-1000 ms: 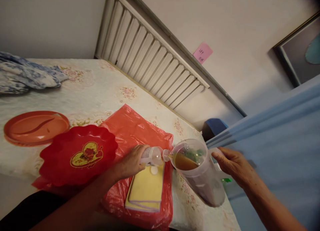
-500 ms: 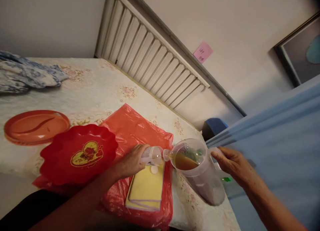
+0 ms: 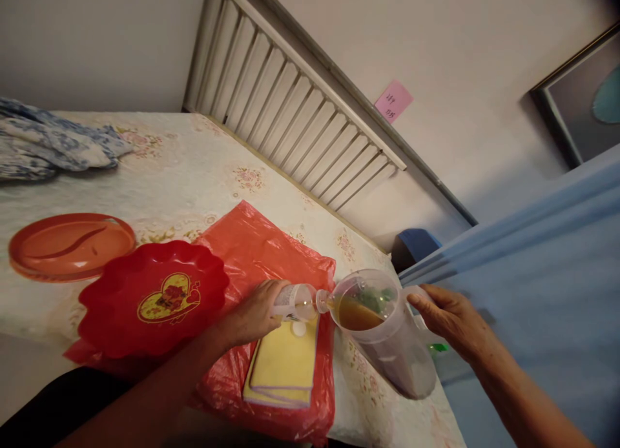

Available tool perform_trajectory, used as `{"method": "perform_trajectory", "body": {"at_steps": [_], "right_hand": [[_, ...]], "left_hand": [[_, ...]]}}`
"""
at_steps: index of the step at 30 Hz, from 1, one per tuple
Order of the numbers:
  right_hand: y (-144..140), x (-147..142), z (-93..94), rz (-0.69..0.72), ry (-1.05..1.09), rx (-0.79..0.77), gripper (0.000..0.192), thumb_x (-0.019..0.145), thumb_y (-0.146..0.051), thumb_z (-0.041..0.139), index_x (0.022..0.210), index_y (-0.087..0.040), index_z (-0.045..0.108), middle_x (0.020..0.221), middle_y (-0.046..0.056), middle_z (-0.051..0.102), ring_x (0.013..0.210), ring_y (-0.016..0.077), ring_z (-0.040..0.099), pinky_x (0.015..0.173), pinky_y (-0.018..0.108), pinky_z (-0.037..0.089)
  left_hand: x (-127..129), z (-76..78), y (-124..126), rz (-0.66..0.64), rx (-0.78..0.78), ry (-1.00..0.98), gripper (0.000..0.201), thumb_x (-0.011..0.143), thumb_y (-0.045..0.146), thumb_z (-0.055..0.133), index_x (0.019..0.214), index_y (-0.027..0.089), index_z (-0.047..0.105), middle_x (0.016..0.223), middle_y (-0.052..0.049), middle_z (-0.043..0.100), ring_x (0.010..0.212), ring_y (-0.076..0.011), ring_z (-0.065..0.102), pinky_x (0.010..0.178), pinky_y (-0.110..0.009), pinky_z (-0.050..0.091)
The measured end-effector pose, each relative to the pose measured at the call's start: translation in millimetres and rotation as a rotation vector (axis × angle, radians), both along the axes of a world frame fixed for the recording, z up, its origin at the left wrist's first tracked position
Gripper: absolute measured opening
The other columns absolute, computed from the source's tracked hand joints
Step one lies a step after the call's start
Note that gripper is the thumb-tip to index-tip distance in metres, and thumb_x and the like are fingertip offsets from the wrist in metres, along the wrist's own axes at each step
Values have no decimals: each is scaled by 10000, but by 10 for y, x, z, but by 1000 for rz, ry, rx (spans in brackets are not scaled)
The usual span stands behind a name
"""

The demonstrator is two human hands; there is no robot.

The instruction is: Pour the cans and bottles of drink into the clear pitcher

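My left hand point(image 3: 256, 312) is wrapped round a clear plastic bottle point(image 3: 303, 302) with a pale label. The bottle's mouth meets the rim of a translucent pitcher point(image 3: 387, 351), and brown liquid point(image 3: 357, 314) runs between the two. Gripping the pitcher's handle, my right hand point(image 3: 448, 319) keeps it tilted toward the bottle. Something green shows through the pitcher's wall. Below the bottle, a folded yellow cloth point(image 3: 285, 364) lies on a red plastic bag point(image 3: 261, 241), with a small white cap point(image 3: 299, 329) near its top edge.
A scalloped red tray point(image 3: 116, 293) with a heart print overlaps the bag's left side. Beyond it sits an orange oval lid or dish point(image 3: 72, 248). Blue-and-white fabric point(image 3: 58, 141) lies at the far left of the flowered tablecloth point(image 3: 194, 170). A radiator point(image 3: 290, 99) and a blue curtain point(image 3: 533, 274) border the table.
Almost nothing differs. Both hands hold the bottle and the tilted pitcher in the same place, with their mouths still together.
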State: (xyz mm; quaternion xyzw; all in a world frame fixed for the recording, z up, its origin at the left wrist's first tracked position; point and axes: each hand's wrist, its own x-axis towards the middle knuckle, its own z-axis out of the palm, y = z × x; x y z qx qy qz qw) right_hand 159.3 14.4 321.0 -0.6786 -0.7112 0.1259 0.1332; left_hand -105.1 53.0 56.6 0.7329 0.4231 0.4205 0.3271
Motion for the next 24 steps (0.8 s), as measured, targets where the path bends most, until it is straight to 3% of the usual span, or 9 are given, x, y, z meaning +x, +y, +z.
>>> {"method": "perform_trajectory", "body": {"at_steps": [13,19,24], "right_hand": [[44,90,-60,14,-40,-29,541,778,-701,503,587,-195,496,513,-25,420,497,107,378,441,226,253],[-3,138,-155,-48,184,-80,574,727,-753,528,563,-209,442,493,-51,338,466,91,300,442,235,231],[-48,313,-373,-66,480,-89,551,758,-693,581,555,-200,439,476,-72,307,458,71,228,456,234,221]], "left_hand": [[2,-39,9,0,7,9,655,609,111,549,1245,232,449,1241,-65,540,1171,-240,478,1031,-379,385],[-7,8,-23,10,-23,-10,645,612,108,552,1240,220,457,1231,-72,547,1153,-247,499,1011,-382,401],[-15,54,-63,-7,-66,-103,706,607,96,566,1291,215,436,1252,-72,538,1157,-238,501,1002,-364,412]]}}
